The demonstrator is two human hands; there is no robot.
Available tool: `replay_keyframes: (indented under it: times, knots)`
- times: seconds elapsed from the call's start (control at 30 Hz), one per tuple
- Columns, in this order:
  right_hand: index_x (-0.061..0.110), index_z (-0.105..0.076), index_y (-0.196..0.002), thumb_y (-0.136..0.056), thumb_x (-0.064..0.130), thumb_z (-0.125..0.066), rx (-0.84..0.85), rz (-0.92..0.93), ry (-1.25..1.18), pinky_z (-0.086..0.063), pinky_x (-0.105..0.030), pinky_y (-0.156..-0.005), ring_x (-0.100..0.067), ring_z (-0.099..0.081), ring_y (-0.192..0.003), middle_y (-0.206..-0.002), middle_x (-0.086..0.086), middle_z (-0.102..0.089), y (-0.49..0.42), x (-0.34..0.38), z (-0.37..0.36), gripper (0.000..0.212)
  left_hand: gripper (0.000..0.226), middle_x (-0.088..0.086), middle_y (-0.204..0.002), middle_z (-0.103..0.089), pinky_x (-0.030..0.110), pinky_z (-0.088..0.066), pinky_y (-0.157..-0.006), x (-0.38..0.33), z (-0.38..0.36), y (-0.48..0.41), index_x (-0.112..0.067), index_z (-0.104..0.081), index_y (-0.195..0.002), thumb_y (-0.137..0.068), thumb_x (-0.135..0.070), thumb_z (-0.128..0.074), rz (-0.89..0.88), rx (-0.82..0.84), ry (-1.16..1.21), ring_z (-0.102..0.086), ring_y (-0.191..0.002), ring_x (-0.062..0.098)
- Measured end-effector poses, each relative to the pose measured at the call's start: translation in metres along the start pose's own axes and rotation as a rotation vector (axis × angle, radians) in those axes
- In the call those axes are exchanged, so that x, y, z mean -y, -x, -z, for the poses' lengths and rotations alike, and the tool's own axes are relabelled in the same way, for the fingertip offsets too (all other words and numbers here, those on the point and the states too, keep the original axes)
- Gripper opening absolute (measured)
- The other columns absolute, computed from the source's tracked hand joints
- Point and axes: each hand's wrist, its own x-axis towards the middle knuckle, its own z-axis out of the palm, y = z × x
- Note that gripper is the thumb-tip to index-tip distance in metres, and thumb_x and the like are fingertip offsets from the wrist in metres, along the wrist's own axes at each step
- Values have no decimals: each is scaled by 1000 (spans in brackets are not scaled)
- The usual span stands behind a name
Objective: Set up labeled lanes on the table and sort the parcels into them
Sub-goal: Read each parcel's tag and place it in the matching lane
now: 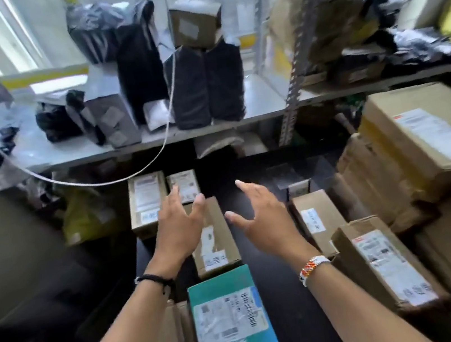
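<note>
Now both hands are hovering palm-down over the dark table [284, 309]. The left hand [180, 231] is holding nothing, with its fingers spread apart. In this view its fingertips are overlapping the near edges of two parcels at the far end. The right hand [264, 220] is also spread wide and gripping nothing, with its thumb pointing toward the left hand.

A black band [154, 279] is circling the left wrist and a beaded band [313, 267] the right.

Between and below the hands, a brown box [214, 240] is lying lengthwise mid-table with its label facing up. I cannot tell whether the left hand is touching it. A teal box [230, 318] is lying just nearer the person, in line with the brown box and touching it or nearly so.

At the far end, a left box [148, 203] and a small box [187, 187] are sitting side by side, labels up. Along the table's right side, a right box [316, 218] is lying beyond a long box [387, 266], and both are showing white labels.

Further right, a big box [425, 133] is resting on top of other cartons. A yellow bag [86, 213] is sitting left of the table.

Behind the table, a shelf [265, 96] is carrying black bags [205, 85], and a top box [196, 23] is perching on them. A white cable [156, 152] is drooping from the shelf in a loop. The frame's edges are blurring, so the print on the labels is not readable.
</note>
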Motion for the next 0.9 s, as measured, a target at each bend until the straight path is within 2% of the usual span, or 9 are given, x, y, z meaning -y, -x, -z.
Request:
replay_keyframes:
  times: [0.07,0.17,0.23,0.27,0.33,0.4,0.6,0.73,0.9]
  knots:
    - [28,-29,-163,-99,50,-65,159,-169,-155,-32,-42,-122,-21,-34,-153,-166,-1,-35,-18,-4,-34,77,86,10,-158,-47,45,-39,-117,33,1,-13,-13,-40,-155,-93,-72,-49,142,107,63,-46,-144,29]
    - [17,-22,-166,-104,36,-63,314,-469,-418,-36,-29,-105,-24,-38,-151,-168,-8,-34,-41,-19,-74,76,71,4,-145,-56,35,-44,-100,66,-9,-30,-8,-41,-154,-103,-56,-52,370,262,121,-56,-130,28]
    - [10,-16,-166,-107,29,-58,376,-628,-530,-34,-21,-93,-24,-41,-148,-167,-9,-34,-50,-33,-95,75,61,1,-121,-63,36,-47,-93,80,-19,-40,-4,-46,-149,-106,-47,-53,493,331,155,-61,-105,21]
    - [8,-16,-166,-108,27,-56,403,-669,-556,-34,-17,-89,-24,-44,-146,-166,-9,-35,-51,-39,-104,74,57,1,-120,-63,38,-49,-92,89,-25,-46,-5,-49,-147,-106,-45,-54,537,380,189,-59,-103,19]
    - [5,-24,-163,-109,22,-54,459,-680,-568,-42,-10,-78,-20,-58,-129,-156,-10,-48,-54,-50,-117,64,52,2,-141,-60,45,-52,-99,103,-39,-54,-12,-52,-146,-105,-43,-56,618,460,302,-56,-123,22]
    - [8,-39,-157,-109,17,-52,477,-675,-612,-50,-11,-61,-10,-66,-97,-143,-11,-61,-55,-57,-124,51,45,3,-144,-61,50,-49,-103,109,-49,-57,-17,-57,-143,-105,-40,-56,652,507,371,-53,-132,26]
    - [25,-48,-147,-109,20,-52,313,-749,-764,-60,-36,-73,-20,-75,-97,-113,-2,-78,-47,-79,-110,38,46,0,-138,-66,47,-43,-94,86,-66,-60,-23,-57,-140,-98,-40,-61,549,566,420,-58,-126,25]
    - [29,-57,-136,-109,23,-55,125,-697,-892,-60,-32,-58,-16,-78,-85,-108,-1,-80,-34,-91,-63,28,46,-4,-134,-66,56,-48,-106,43,-69,-57,-30,-51,-144,-100,-34,-63,411,532,500,-61,-124,23]
    - [36,-58,-138,-110,29,-54,-70,-497,-873,-58,-29,-61,-17,-76,-96,-112,6,-79,-4,-94,15,29,38,1,-128,-67,46,-63,-90,-29,-72,-30,-28,-55,-136,-100,-25,-68,167,479,669,-72,-112,17]
